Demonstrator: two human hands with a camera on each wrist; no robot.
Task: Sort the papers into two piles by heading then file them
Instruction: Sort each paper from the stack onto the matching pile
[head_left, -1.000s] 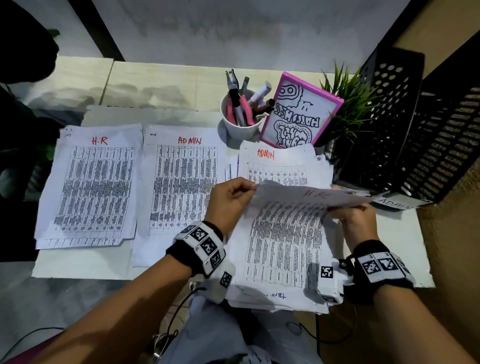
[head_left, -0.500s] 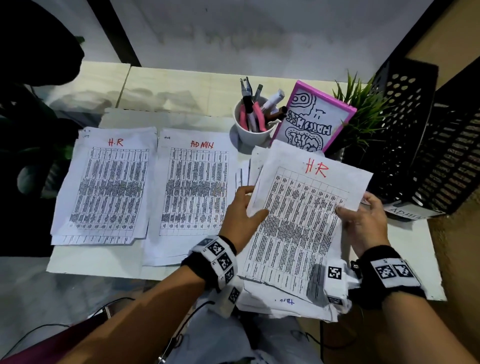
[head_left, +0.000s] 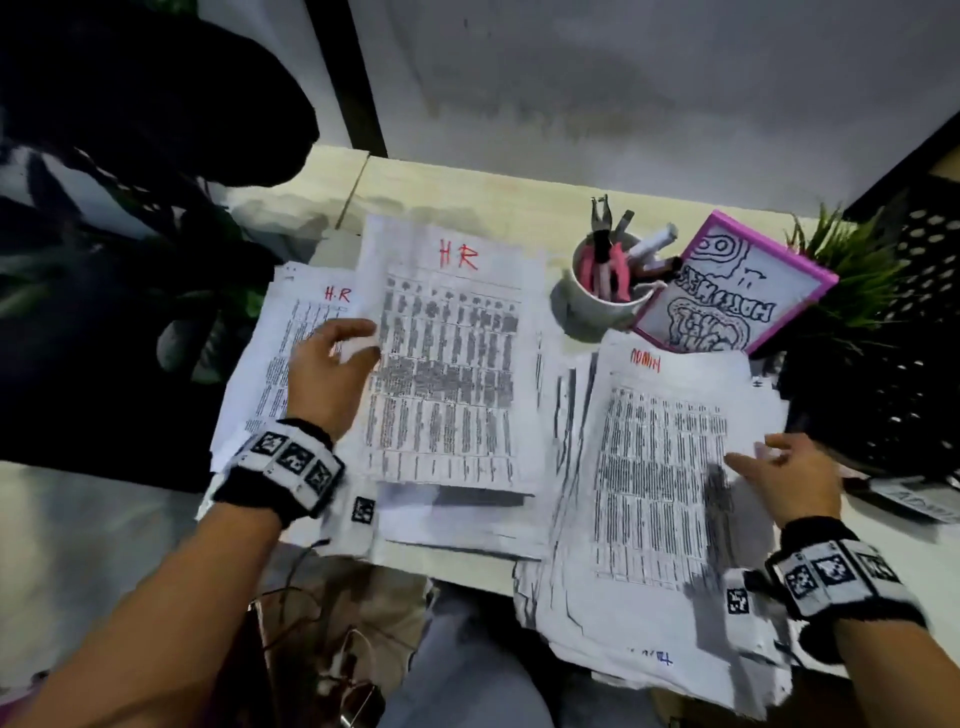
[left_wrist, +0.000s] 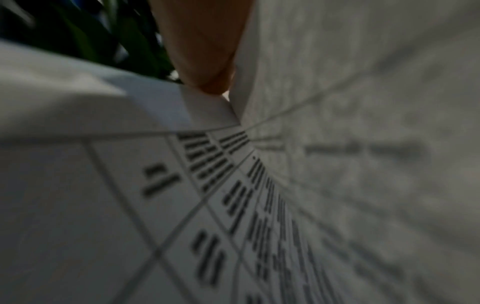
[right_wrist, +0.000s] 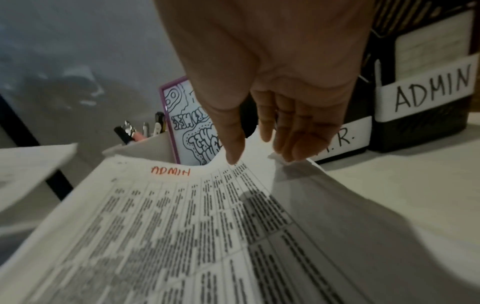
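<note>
My left hand (head_left: 358, 343) pinches the left edge of a printed sheet headed H.R (head_left: 452, 364) and holds it above the middle of the desk, covering the pile beneath. The H.R pile (head_left: 291, 358) lies just left of it, partly under my hand. In the left wrist view a finger (left_wrist: 207, 51) presses the lifted sheet (left_wrist: 363, 123) above the pile's top page (left_wrist: 103, 205). At the right lies the unsorted stack, topped by a sheet headed ADMIN (head_left: 660, 467). My right hand (head_left: 753, 457) touches that sheet's right edge with straight fingers (right_wrist: 293, 144).
A white mug of pens (head_left: 602, 291), a pink-framed drawing (head_left: 727, 291) and a small green plant (head_left: 852, 270) stand behind the stack. Black perforated file trays (head_left: 893, 364) at the right carry the labels ADMIN (right_wrist: 431, 90) and H.R (right_wrist: 345, 137). Dark foliage (head_left: 182, 312) borders the desk's left side.
My left hand has carried the H.R sheet leftward from over the right stack to above the middle pile. My right hand has let go of it and now touches the uncovered ADMIN sheet.
</note>
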